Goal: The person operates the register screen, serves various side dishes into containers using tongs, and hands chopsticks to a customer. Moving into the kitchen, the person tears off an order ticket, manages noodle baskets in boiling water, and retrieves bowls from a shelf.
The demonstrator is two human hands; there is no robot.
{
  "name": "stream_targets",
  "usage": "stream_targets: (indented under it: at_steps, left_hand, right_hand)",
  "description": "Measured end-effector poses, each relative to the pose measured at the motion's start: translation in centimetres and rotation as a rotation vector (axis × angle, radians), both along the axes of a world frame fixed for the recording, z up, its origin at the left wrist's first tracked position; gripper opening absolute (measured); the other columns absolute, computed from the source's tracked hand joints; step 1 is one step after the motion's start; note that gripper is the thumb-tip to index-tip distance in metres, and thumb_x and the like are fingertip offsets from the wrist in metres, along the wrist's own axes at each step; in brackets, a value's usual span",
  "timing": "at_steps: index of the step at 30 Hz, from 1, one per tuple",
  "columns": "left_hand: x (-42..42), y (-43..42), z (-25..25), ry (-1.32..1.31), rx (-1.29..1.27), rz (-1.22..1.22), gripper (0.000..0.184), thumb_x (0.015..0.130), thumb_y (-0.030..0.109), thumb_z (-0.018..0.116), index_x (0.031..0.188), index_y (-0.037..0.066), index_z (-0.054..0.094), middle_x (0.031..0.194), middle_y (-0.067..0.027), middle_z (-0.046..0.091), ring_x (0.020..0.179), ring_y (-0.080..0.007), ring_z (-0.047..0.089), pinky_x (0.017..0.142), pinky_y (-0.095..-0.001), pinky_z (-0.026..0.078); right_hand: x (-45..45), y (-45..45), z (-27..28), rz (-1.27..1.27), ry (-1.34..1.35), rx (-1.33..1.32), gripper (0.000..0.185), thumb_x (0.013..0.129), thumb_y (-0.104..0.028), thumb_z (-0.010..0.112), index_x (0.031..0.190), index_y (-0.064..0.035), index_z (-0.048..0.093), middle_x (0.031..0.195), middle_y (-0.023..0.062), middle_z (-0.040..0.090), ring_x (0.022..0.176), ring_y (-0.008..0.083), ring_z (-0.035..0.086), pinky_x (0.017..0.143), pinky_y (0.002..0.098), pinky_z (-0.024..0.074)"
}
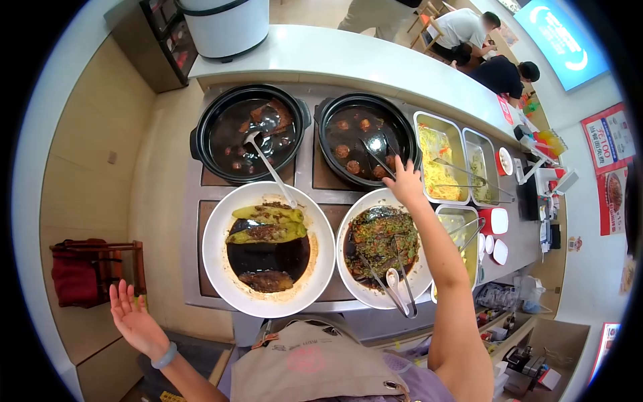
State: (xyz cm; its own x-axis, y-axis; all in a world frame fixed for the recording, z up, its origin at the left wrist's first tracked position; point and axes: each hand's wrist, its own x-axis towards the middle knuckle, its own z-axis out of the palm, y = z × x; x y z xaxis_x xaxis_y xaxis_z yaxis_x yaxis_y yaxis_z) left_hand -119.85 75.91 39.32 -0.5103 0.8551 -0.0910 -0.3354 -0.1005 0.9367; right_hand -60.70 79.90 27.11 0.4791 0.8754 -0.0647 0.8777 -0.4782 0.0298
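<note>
My left hand point(138, 319) is raised at the lower left, palm up, fingers spread, holding nothing. My right hand point(406, 182) reaches over the near right rim of the right black pot point(326, 144), its fingers apart. Close to those fingertips, metal tongs point(376, 155) lean in the pot among round brown meatballs point(342, 151) in dark broth; whether the fingers touch the tongs is unclear. Below my right forearm, a white bowl point(345, 293) holds food covered in chopped green bits, with another pair of tongs point(400, 298) and a white spoon point(392, 277).
A white ladle point(268, 164) rests in the left black pot point(201, 147). Green peppers point(268, 232) lie in a white bowl point(216, 285) of dark sauce. Metal trays point(462, 137) stand at the right. Beyond the white counter point(308, 50), people point(462, 33) sit.
</note>
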Motion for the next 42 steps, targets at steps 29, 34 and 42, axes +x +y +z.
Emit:
stream_targets:
  at_steps: [29, 34, 42]
  left_hand:
    - [-2.6, 0.1, -1.2, -0.37, -0.051, -0.232, 0.045, 0.097, 0.029, 0.035, 0.134, 0.003, 0.036, 0.12, -0.0096, 0.053, 0.096, -0.0159, 0.056, 0.08, -0.0287, 0.046]
    - [1.1, -0.6, -0.3, -0.379, 0.042, -0.476, 0.035, 0.091, 0.028, 0.048, 0.117, 0.004, 0.053, 0.111, -0.0126, 0.058, 0.096, -0.0249, 0.055, 0.083, -0.0404, 0.043]
    - [15.3, -6.2, -0.4, -0.198, 0.06, -0.731, 0.018, 0.091, 0.02, 0.053, 0.098, 0.004, 0.053, 0.084, -0.0039, 0.056, 0.076, -0.0151, 0.053, 0.067, -0.0255, 0.043]
  right_hand:
    - [-28.2, 9.5, -2.1, 0.106, 0.139, 0.261, 0.044, 0.074, -0.015, 0.059, 0.113, 0.0025, 0.051, 0.101, 0.0138, 0.052, 0.096, 0.0272, 0.047, 0.079, 0.0368, 0.0415]
    - [-16.9, -2.1, 8.7, 0.404, 0.739, 0.735, 0.039, 0.072, -0.018, 0.069, 0.107, -0.0063, 0.06, 0.098, 0.0103, 0.054, 0.095, 0.0281, 0.05, 0.083, 0.0369, 0.0415]
    - [25.3, -35.7, 3.4, -0.781, 0.409, 1.159, 0.034, 0.089, -0.033, 0.054, 0.083, -0.0017, 0.066, 0.061, 0.0018, 0.057, 0.051, 0.0087, 0.048, 0.046, 0.0248, 0.0346]
